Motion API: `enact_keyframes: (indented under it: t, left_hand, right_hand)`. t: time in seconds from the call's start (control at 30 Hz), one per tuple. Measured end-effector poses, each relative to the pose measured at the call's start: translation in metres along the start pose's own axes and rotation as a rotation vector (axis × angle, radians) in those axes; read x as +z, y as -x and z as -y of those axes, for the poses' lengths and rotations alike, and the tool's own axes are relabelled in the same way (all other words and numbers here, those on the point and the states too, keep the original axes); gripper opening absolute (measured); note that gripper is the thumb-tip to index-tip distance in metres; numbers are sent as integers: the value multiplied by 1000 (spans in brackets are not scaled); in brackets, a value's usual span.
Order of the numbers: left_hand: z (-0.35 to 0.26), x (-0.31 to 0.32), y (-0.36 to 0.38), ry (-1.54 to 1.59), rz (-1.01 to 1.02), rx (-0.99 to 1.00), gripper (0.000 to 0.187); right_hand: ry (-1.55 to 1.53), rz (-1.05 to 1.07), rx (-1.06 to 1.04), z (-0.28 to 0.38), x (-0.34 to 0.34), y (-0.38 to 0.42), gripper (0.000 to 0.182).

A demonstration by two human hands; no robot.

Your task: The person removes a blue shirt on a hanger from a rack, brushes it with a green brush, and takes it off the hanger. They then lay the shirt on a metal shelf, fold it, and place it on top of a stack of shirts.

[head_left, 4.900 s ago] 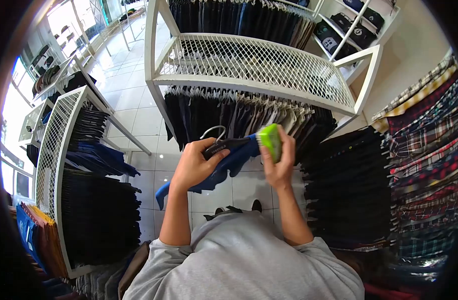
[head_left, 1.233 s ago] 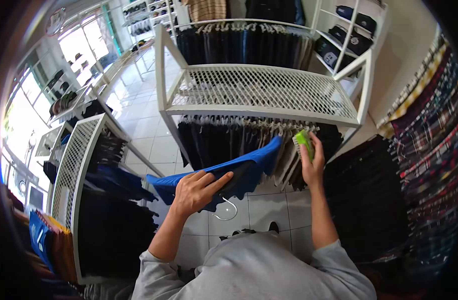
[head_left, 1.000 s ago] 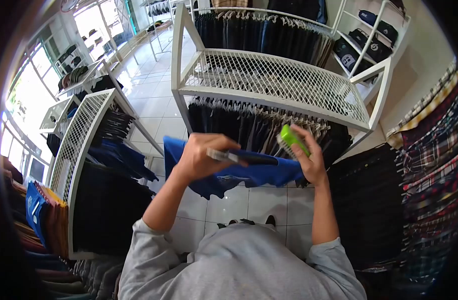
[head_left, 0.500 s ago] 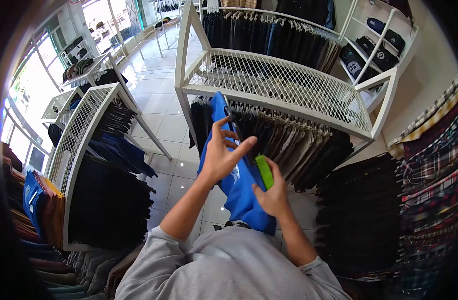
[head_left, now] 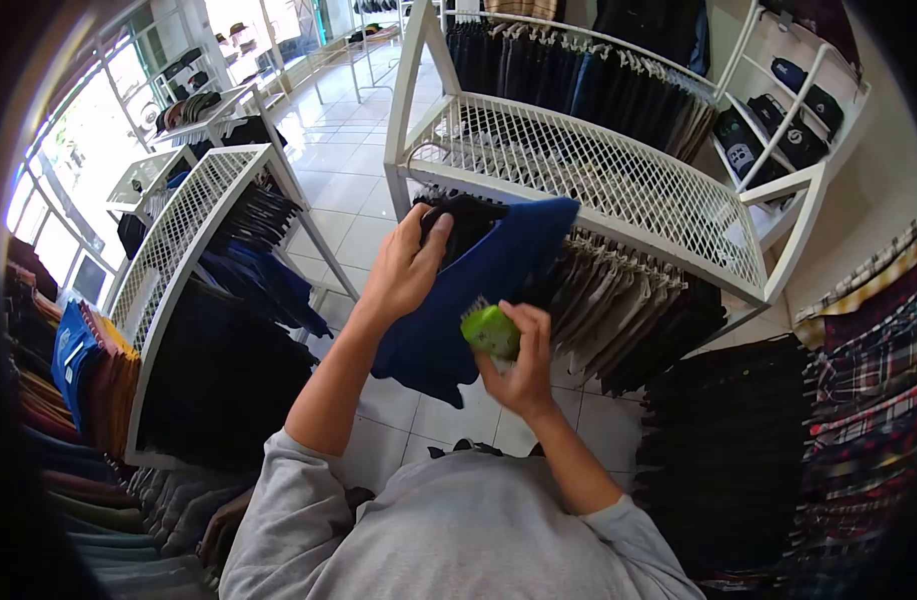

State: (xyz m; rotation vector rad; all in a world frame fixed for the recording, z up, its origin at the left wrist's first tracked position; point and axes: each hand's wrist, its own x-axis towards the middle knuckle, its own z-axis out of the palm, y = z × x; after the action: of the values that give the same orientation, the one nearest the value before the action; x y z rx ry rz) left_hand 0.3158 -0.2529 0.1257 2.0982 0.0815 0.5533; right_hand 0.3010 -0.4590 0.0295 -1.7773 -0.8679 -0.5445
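White mesh rack [head_left: 603, 150] noted beyond; marks on dark caps [head_left: 793, 135] too small to be read. Blue garment [head_left: 483, 270], on black hanger [head_left: 465, 212], gripped by left hand [head_left: 405, 268], fingers closed; green brush [head_left: 490, 332] held beside it in right hand's [head_left: 523, 368] curled fingers.

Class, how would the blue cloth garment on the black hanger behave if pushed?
The blue cloth garment is probably floppy: its lower edge hangs unevenly. It would likely swing away, since the left hand supports it near the top.
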Motion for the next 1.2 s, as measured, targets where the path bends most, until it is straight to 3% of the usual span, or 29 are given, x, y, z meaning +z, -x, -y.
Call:
enact_keyframes:
  t: [0.13, 0.2, 0.3, 0.37, 0.5, 0.57, 0.6, 0.77, 0.83, 0.9, 1.03, 1.13, 1.17, 1.2]
  left_hand:
    - [-11, -10, 4, 85, 113, -127, 42]
    - [0, -15, 11, 217, 108, -126, 46]
    - [-3, -35, 26, 276, 36, -181, 44]
    - [-2, -42, 35, 322, 17, -237, 42]
    - [3, -32, 41, 350, 98, -262, 40]
    - [-4, -23, 41, 373, 155, -239, 41]
    - [-7, -22, 41, 388, 169, -244, 41]
    - [-5, -25, 38, 374, 174, -287, 40]
    - [-5, -20, 38, 395, 157, -298, 39]
    - [-8, -10, 35, 407, 184, -284, 38]
    - [-12, 7, 27, 435, 287, -219, 36]
    - [-22, 4, 29, 428, 263, -206, 37]
    - [-20, 2, 30, 429, 267, -201, 37]
    - [-15, -1, 30, 401, 253, -194, 38]
  right_hand:
    - [196, -94, -257, -50, 8, -42, 69]
    - [398, -217, -212, -77, -12, -61, 64]
    - [464, -575, 184, -118, -36, -58, 62]
    - [385, -584, 199, -99, -50, -55, 68]
    - [276, -326, -42, -31, -26, -51, 81]
    - [323, -172, -154, -34, -16, -44, 81]
    - [432, -211, -211, -40, -20, -46, 80]
    - [630, -530, 356, -115, -79, -34, 68]
    - [622, -570, 304, -91, -87, -32, 69]
    - [458, -507, 75, -45, -75, -34, 72]
    - [538, -202, -169, -29, -61, -35, 77]
    - [603, -435, 83, -77, -82, -34, 74]
    - [612, -498, 267, -94, -91, -29, 69]
    - [598, -527, 282, -96, -103, -26, 69]
